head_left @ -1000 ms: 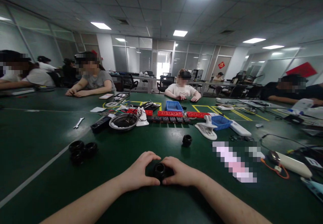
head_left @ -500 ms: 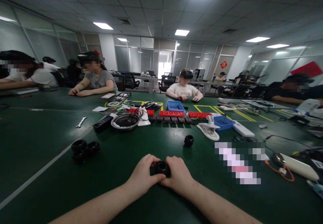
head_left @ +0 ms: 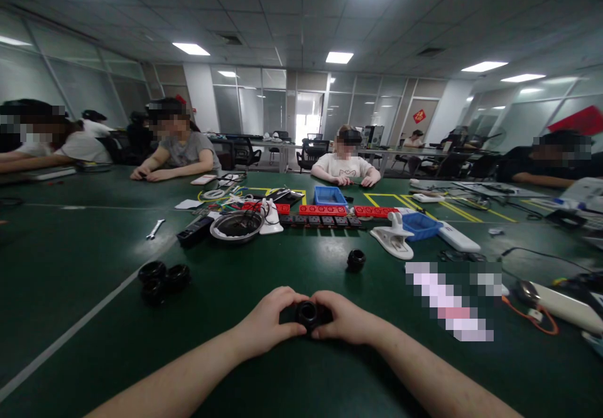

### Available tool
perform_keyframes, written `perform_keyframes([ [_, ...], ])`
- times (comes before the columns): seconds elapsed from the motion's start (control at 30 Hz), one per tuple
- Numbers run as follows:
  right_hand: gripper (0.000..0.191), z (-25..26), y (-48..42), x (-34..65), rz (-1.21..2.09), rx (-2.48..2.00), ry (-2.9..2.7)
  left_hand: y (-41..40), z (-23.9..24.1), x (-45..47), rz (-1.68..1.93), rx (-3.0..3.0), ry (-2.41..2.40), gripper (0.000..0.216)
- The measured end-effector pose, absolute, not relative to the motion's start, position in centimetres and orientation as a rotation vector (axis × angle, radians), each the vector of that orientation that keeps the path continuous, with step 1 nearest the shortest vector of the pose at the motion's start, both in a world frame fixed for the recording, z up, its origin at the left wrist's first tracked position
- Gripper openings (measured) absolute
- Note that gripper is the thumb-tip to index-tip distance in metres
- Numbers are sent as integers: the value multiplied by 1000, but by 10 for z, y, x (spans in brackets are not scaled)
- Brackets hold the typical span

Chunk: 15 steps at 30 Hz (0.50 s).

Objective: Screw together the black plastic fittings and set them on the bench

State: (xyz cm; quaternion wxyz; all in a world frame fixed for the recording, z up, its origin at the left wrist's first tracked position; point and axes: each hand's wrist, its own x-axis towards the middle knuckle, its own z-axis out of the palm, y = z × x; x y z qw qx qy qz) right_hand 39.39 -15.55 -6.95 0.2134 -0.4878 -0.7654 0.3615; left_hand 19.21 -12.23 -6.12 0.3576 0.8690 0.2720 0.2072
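Between my two hands is a black ring-shaped fitting (head_left: 307, 315), its round opening facing up toward me. My left hand (head_left: 271, 319) is closed on its left side, thumb at the near edge and fingers at the far edge. My right hand (head_left: 347, 317) grips the right side with curled fingers and thumb, hiding part of it. A similar black fitting (head_left: 356, 260) stands alone on the table beyond my right hand. To the left, a cluster of several more black fittings (head_left: 153, 273) sits close together.
A wrench (head_left: 155, 229) lies at the left on the green table (head_left: 226, 380). Across the middle are a round metal dish (head_left: 236, 225), red socket strips (head_left: 323, 210), a white clip stand (head_left: 394, 242) and blue trays (head_left: 419, 226). A co-worker (head_left: 346, 163) sits opposite.
My right hand has turned and shifted slightly right around the fitting, its fingers now more curled. The fitting stays between both hands. The whole view has shifted a little.
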Motion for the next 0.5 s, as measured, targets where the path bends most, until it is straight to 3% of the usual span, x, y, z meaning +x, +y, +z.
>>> perform_keyframes([
  [0.17,39,-75,-159,385,771,-1540,-2132,-127,-63,198,561,2243,847,36],
  [0.37,43,-79,-166,367,52,-1766,-2158,-136,-69,206,678,2225,1144,33],
  [0.5,50,-78,-168,368,116,-1713,-2173,-132,-68,203,651,2213,1036,33],
])
